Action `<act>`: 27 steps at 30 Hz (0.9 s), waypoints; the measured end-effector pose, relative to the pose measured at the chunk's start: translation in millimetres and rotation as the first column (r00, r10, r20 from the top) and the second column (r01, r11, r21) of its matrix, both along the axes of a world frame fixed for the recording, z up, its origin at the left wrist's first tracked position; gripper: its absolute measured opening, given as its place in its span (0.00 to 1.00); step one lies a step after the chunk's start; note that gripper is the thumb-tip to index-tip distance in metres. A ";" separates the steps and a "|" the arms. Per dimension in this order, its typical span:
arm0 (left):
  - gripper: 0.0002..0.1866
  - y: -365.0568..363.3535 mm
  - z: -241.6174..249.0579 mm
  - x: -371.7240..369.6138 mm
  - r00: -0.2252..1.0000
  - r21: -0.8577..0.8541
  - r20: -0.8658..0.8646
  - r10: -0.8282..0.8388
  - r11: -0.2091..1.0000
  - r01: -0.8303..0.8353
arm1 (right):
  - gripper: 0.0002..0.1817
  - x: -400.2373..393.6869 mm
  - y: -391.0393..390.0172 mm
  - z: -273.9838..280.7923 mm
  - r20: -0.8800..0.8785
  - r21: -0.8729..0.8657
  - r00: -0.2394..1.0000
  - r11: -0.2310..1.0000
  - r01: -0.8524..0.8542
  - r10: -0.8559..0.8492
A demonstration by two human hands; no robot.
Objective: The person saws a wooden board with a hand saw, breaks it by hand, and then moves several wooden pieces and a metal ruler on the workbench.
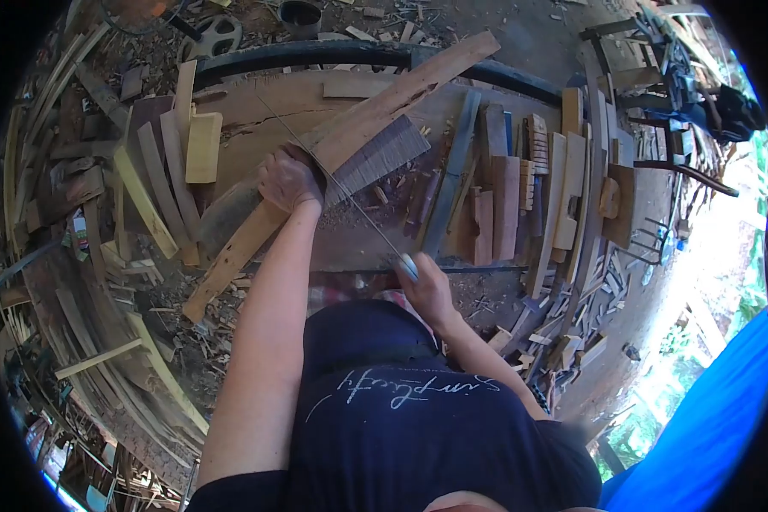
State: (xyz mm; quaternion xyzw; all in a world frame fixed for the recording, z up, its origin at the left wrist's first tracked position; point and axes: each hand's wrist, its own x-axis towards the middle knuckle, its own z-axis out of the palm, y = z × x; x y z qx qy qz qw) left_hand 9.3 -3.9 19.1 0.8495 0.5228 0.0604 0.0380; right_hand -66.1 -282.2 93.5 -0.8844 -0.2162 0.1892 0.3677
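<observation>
A long wooden plank [418, 90] lies slantwise over the workbench [264, 98]. My left hand [292, 181] is closed over the plank near its middle, fingers curled on the far side. In my right hand [428, 292], close to my body, is the pale blue handle of a saw [367, 218]. The saw's thin blade, seen nearly edge-on, crosses the plank right beside my left hand. A grey, grooved board [390, 156] sits beneath the plank, to the right of the blade.
Several wood pieces [505, 205] line the bench's right side, with a yellowish block [203, 148] at the left. A dark beam [316, 55] borders the far edge. Scraps and shavings cover the ground. A blue sheet [708, 418] hangs at lower right.
</observation>
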 end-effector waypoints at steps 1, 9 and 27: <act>0.19 -2.1 0.8 -0.7 1.000 0.001 0.020 -0.002 1.000 0.002 | 0.11 -2.6 -7.7 4.6 -0.033 -0.046 0.999 0.999 -0.018 0.016; 0.17 0.8 -0.6 -4.0 0.999 0.015 -0.021 -0.024 1.000 0.024 | 0.11 35.3 74.7 -21.1 -0.010 0.084 0.999 0.995 0.053 -0.052; 0.18 10.3 -16.9 -15.0 0.955 -0.034 0.168 -0.245 0.967 0.254 | 0.22 6.4 -2.4 -5.3 0.060 0.057 0.997 0.997 -0.059 0.056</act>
